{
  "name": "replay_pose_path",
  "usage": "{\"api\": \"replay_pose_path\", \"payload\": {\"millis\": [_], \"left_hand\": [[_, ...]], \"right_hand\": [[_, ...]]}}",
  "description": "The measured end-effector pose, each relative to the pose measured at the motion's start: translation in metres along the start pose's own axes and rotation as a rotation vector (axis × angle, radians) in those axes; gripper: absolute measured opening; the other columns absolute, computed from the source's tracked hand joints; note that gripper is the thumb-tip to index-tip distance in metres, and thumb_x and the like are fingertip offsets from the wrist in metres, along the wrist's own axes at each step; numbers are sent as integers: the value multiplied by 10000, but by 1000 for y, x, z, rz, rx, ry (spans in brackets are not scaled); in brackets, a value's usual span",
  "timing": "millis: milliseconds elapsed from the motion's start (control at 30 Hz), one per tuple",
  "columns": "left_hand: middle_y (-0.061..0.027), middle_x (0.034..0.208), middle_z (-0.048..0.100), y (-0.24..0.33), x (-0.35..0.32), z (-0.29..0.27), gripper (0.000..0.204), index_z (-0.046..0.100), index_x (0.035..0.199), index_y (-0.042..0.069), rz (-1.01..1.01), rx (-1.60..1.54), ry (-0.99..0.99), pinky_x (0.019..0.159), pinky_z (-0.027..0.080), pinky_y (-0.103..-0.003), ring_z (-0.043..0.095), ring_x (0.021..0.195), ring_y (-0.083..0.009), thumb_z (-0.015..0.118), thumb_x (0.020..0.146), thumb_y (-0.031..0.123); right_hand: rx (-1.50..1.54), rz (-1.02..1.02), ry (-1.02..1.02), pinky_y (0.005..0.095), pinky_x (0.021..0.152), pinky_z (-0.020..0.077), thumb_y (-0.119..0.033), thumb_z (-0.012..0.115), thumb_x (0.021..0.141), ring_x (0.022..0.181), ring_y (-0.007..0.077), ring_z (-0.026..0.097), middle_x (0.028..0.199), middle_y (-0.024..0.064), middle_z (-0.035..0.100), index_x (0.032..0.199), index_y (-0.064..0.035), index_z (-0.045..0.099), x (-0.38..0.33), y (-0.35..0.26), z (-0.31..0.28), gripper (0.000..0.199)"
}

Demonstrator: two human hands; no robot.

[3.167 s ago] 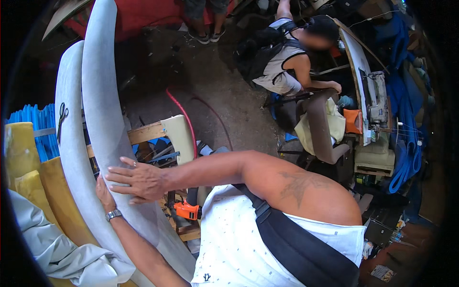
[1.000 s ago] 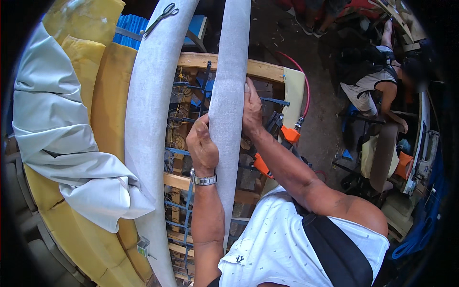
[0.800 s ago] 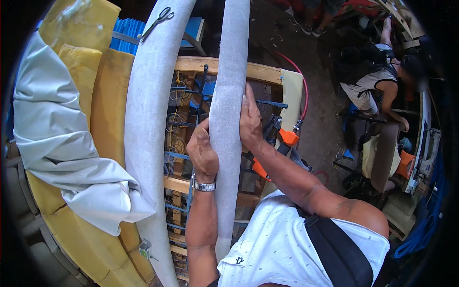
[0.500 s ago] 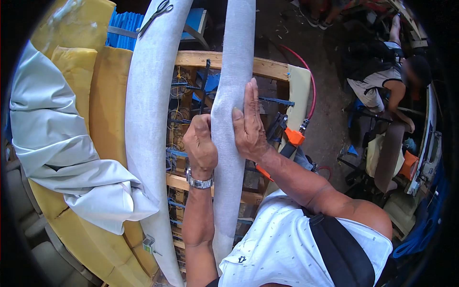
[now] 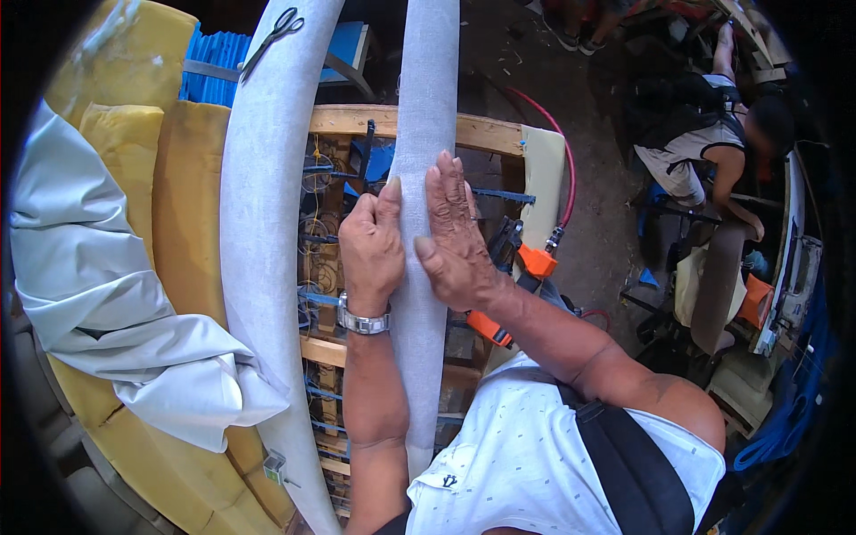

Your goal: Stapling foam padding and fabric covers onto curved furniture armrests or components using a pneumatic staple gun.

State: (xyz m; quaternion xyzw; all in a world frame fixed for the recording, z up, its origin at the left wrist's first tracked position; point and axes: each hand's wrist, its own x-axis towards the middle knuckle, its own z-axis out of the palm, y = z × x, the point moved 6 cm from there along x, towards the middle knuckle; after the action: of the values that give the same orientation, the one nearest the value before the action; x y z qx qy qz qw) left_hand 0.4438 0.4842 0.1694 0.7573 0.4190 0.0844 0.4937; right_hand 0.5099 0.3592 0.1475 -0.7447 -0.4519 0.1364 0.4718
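While two hands are on it, the long gray roll (image 5: 423,116) lies over a wood frame (image 5: 490,134). It points straight away from the person, with its long way going from the white shirt (image 5: 481,446) to the top edge of the view. The left hand (image 5: 370,245) is on its left side. Its thumb points up and its fingers curl in — I cannot tell if they pinch the cloth. The right hand (image 5: 459,241) lies flat on the right side, its fingers close together and its thumb out.

The frame is like an open box. Wire springs (image 5: 319,178) and blue straps (image 5: 504,194) are in it. To the left is another gray roll (image 5: 263,178), long the same way but bent, with scissors (image 5: 271,40) on top. Past that are yellow foam (image 5: 183,205) and a crumpled pale cloth (image 5: 125,294). An orange and black tool (image 5: 537,260) is by the right arm — a red hose (image 5: 568,169) comes near it.
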Motion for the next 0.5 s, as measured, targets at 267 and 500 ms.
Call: {"api": "replay_pose_path", "payload": {"millis": [267,500], "left_hand": [[49,659,467,-17,3,22,446,550,744,42,76,-364,34,548,335,-245,361,628,-54,532,1039,376],[59,680,474,-20,4,19,402,560,769,54,61,-452,-17,560,325,-235,368,643,-42,536,1041,348]], "right_hand": [[366,23,222,451,1223,13,-672,218,975,1520,362,-28,1631,244,-47,1555,26,-10,76,92,-23,936],[80,5,137,502,1214,10,-731,231,944,1504,403,-105,1603,290,-129,1538,16,-130,29,25,-1,1021]]}}
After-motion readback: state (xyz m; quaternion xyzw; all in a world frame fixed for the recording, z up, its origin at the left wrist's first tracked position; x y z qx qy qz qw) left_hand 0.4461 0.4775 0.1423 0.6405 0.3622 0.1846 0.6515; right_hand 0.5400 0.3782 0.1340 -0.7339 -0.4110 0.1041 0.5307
